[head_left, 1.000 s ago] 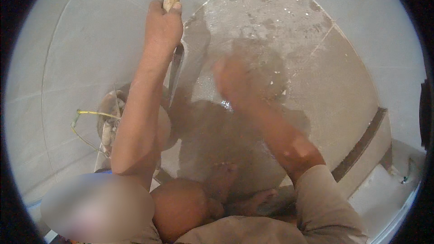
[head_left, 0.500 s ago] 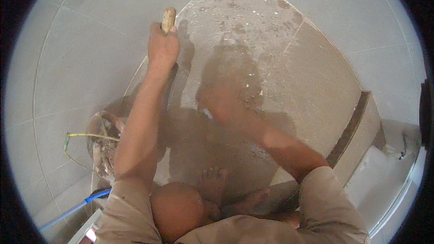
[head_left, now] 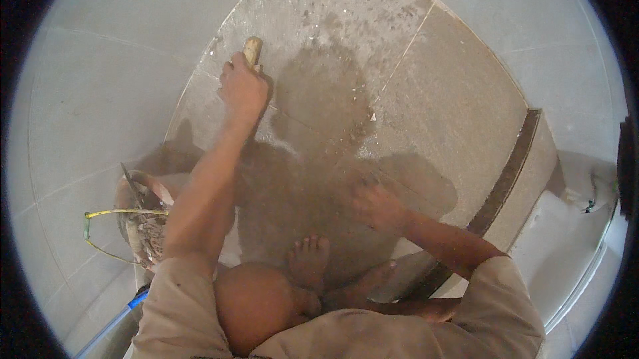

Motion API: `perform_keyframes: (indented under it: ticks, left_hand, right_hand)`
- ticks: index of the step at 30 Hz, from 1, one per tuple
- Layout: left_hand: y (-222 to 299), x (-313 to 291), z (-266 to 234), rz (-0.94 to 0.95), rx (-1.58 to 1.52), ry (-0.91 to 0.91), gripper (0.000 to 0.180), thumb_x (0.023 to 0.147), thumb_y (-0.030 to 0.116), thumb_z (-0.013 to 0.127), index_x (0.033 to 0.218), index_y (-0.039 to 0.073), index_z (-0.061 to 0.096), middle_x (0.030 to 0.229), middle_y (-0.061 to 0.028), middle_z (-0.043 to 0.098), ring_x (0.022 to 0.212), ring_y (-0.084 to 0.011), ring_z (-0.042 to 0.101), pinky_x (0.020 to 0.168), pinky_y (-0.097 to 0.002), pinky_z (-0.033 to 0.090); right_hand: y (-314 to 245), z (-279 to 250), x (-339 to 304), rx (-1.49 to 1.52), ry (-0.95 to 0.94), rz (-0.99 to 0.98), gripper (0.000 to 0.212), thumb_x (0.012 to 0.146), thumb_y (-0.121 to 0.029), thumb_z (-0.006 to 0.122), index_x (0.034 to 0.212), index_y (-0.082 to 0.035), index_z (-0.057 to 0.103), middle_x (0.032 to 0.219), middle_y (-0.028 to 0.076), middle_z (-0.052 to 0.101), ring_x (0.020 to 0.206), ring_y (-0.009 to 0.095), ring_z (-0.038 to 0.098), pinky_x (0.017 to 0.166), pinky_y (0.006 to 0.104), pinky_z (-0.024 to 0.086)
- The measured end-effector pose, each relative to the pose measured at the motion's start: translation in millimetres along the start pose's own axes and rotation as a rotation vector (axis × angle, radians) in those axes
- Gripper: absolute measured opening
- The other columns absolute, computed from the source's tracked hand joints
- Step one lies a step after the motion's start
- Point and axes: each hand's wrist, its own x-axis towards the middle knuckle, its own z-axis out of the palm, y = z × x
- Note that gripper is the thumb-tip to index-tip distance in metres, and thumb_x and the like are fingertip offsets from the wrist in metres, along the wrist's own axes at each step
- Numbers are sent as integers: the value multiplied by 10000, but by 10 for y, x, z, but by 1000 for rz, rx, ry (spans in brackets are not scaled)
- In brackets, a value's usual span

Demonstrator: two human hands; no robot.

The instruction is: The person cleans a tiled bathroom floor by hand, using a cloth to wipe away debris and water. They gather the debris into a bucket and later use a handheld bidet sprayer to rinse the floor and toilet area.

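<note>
My left hand point(head_left: 243, 89) is wrapped round a short, light wooden handle point(head_left: 252, 51), whose rounded end sticks up past the thumb. Whatever lies at the other end of the handle is hidden under the hand. It is held low over the tiled floor point(head_left: 459, 79), beside the left wall. My right hand point(head_left: 378, 204) is low over the shaded floor in front of my feet. Motion smears its fingers, so I cannot make out whether anything is in them. Small white chips point(head_left: 373, 117) and dark wet patches are scattered over the floor.
Beside my left forearm stands a bucket point(head_left: 126, 192) filled with debris, with a yellow-green handle point(head_left: 126, 211). A blue pole point(head_left: 110, 326) lies behind it. On the right runs a raised ledge point(head_left: 516, 166), with a white panel point(head_left: 556, 239) beyond. Grey tiled walls point(head_left: 100, 106) enclose the corner.
My left hand has come down a little toward me with the wooden handle. My right hand has drawn back toward me and to the right. The view has shifted slightly.
</note>
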Motion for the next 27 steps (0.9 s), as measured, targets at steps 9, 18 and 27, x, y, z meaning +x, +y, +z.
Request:
perform_keyframes:
  ticks: [9, 18, 27]
  left_hand:
    - [23, 72, 58, 18, 39, -49, 429, 965, 261, 634, 1320, 61, 497, 1290, -215, 559, 1209, -446, 578, 980, -643, 448]
    - [243, -147, -18, 305, 220, 186, 583, 935, 241, 678, 1443, 51, 462, 1394, -236, 500, 1327, -457, 472, 1091, -578, 389]
    - [907, -46, 808, 532, -85, 266, 574, 920, 118, 634, 1433, -48, 436, 1461, -252, 434, 1391, -437, 399, 1153, -558, 320]
  right_hand:
    - [1510, -798, 1074, -34, 474, 384, 404, 870, -88, 625, 1272, -86, 672, 1349, 148, 651, 1194, 386, 601, 1039, 464, 442]
    - [161, 26, -381, -203, 984, 1461, 477, 910, -60, 603, 1387, -59, 592, 1418, 249, 551, 1332, 418, 507, 1129, 503, 377]
    - [1532, -308, 1199, -46, 991, 1181, 579, 789, 49, 569, 1349, -90, 618, 1421, 212, 550, 1336, 421, 462, 1142, 563, 317]
